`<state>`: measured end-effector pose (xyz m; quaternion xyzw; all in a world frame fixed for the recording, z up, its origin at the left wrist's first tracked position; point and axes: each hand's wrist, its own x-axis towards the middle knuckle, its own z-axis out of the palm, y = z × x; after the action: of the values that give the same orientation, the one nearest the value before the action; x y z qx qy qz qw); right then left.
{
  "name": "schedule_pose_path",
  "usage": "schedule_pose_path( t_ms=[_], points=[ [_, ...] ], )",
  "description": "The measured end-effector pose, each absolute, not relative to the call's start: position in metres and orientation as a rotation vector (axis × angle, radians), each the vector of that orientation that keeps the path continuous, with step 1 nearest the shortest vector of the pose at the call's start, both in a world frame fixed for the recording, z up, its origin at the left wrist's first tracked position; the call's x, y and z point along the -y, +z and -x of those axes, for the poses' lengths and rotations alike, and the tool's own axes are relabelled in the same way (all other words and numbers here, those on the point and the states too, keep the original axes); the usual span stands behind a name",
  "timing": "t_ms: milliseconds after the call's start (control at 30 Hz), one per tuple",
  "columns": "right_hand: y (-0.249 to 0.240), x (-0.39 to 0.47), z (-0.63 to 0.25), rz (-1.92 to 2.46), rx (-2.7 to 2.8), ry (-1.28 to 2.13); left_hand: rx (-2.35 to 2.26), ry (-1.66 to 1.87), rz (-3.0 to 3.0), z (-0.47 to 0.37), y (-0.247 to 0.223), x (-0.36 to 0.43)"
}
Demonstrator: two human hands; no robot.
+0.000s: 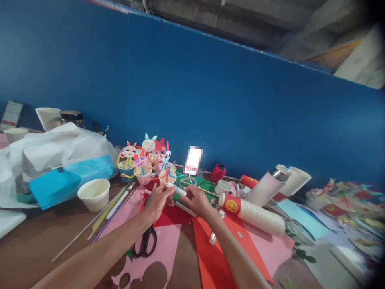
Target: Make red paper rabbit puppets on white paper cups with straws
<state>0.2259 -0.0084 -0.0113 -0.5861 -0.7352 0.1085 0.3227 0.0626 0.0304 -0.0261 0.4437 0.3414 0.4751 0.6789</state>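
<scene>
You had 1 white tube (179, 190) pinched betw. fingertips of both hands, L hand (158, 200) at one end, R hand (197, 199) at the other, above the worktop (30, 249), just in front of the figure cups. 5 paper faces (148, 144) counted, stood in paper cups (142, 175); rear cups partly hidden, cup no. unclear. 1 pr. black scissors (145, 241), blades hidden by your L wrist. 1 white bowl (94, 195) sat to L; 1 cup stack (255, 214) lay sideways to R, cups nested. Phone-like screen (194, 160) was pixelated; far-R pile (345, 204) blurred, couldn't count.
</scene>
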Motion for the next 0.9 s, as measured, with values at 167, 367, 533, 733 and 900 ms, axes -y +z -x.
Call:
schedule_pose_path(
  t_ms=[167, 367, 533, 733, 900],
  points=[
    [-0.011, 0.008, -0.228, 1.437, 1.879, 0.776, -0.747, 1.062, -1.000, -0.063, -0.025, -0.030],
    [-0.011, 0.005, -0.226, 1.417, 1.836, 0.507, -0.749, 1.076, -0.996, -0.064, -0.022, -0.029],
    [-0.018, 0.003, -0.227, 1.393, 1.760, 0.719, -0.756, 1.067, -0.984, -0.062, -0.022, -0.029],
    [-0.019, 0.004, -0.225, 1.392, 1.760, 0.818, -0.766, 1.050, -1.003, -0.061, -0.020, -0.028],
    [-0.014, 0.006, -0.221, 1.447, 1.811, 0.447, -0.784, 1.064, -1.013, -0.060, -0.016, -0.028]
  ],
)
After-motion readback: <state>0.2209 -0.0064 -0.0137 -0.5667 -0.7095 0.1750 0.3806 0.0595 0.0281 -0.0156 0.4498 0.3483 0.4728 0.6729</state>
